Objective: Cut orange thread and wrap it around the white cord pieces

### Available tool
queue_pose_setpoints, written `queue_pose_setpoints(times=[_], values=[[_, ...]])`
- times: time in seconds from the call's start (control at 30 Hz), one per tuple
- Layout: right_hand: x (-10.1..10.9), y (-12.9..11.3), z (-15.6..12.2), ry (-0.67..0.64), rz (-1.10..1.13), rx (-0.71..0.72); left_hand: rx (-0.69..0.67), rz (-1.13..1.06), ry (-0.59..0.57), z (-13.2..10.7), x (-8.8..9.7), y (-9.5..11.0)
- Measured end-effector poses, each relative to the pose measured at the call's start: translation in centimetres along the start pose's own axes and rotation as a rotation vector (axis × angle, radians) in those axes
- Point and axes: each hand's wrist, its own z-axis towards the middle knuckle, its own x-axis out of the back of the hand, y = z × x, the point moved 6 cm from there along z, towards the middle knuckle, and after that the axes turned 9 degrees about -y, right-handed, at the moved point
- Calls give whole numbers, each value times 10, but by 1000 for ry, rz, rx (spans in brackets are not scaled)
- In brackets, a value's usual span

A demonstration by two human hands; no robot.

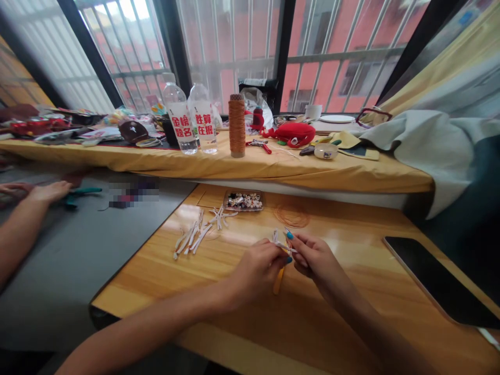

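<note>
Thin white strips (275, 237) are pinched between the fingertips of my left hand (260, 268), over the middle of the wooden table. My right hand (316, 255) meets it from the right, thumb and forefinger pressed together near a small pointed tip. What the right fingers grip is too small to make out. Below the fingers a flat yellow-orange piece (278, 281) points down toward the table. To the left lie several loose white strips (193, 237) and a star-shaped bundle of white strips (222, 216). Behind my hands is a loose coil of orange thread (292, 215).
A clear box of beads (244, 201) stands at the table's back. A dark tablet (437, 276) lies at right. On the cloth-covered ledge are an orange thread spool (236, 125), two water bottles (189, 125) and red-handled pliers (260, 145). Another person's hand (52, 191) works at the grey table.
</note>
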Motion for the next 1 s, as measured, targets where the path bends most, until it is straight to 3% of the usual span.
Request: queue_pose_setpoints(times=[0.1,0.2,0.27,0.37,0.47,0.57,0.63,0.8,0.9,1.0], values=[[0,-1,1,-76,-73,-48,-15,-21,-95,8,5,-13],[2,-1,4,-130,-311,-46,-223,204,-266,12,13,-13],[3,-4,5,-107,-588,52,-352,420,-325,10,17,-8],[1,-4,5,-9,-978,201,-481,649,-326,4,17,7],[-1,0,4,58,-1092,221,-533,751,-260,-2,13,23],[4,-6,0,166,-952,240,-504,758,-193,-6,9,31],[9,-10,-1,195,-720,218,-416,666,-173,-6,8,29],[7,-3,1,46,-144,60,-27,71,-248,3,4,0],[1,0,1,-29,-67,16,107,-206,-368,9,-1,-19],[-2,3,2,-52,-161,3,109,-201,-429,14,4,-30]])
